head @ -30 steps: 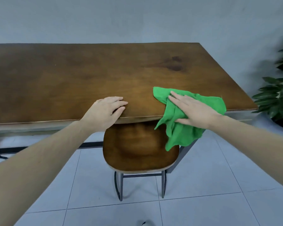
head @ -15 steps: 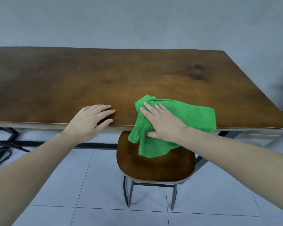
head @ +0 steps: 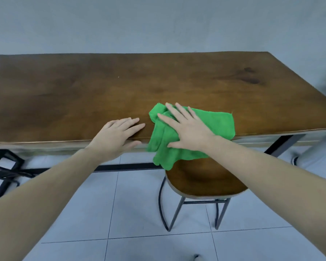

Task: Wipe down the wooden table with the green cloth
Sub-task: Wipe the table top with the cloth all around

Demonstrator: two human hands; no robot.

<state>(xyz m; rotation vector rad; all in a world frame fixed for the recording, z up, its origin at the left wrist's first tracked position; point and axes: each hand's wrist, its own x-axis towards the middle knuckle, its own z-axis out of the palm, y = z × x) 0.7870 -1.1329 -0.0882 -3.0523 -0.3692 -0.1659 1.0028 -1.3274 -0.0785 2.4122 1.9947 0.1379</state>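
Long wooden table (head: 83, 95), dark brown top, dark knot mark near far right, stood against a grey wall on black metal legs. On its near edge lay the green cloth (head: 213, 123), crumpled, part hanging over the edge. Right hand (head: 188, 132) pressed flat on the cloth; left hand (head: 115, 138) rested flat on bare wood just beside it.

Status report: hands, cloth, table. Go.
Right hand flat on cloth, left hand flat at table edge. Cloth half overhanging. Tabletop otherwise bare.
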